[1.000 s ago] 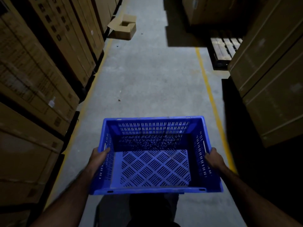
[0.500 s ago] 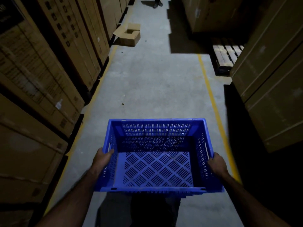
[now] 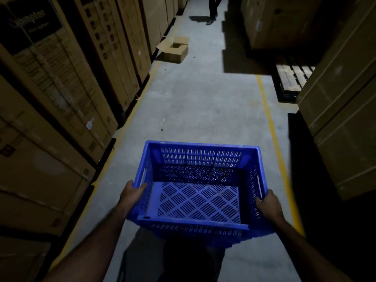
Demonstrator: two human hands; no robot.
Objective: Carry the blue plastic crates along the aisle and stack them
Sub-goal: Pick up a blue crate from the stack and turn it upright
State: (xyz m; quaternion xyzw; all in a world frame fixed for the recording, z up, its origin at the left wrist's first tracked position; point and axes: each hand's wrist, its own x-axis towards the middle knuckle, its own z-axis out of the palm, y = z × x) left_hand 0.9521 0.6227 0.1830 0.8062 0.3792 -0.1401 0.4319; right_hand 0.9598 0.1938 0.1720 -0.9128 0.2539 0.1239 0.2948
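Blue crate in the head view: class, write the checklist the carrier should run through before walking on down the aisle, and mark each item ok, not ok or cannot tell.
1. The left hand grips the blue crate by its left wall: ok.
2. The right hand grips its right wall: ok.
3. Crate holds no loose load: ok.
4. Path free of obstacles: not ok, an open cardboard box lies ahead on the left.
5. Nobody in the way: not ok, a person's legs stand at the far end.
6. Stacking spot ready: cannot tell, not in view.
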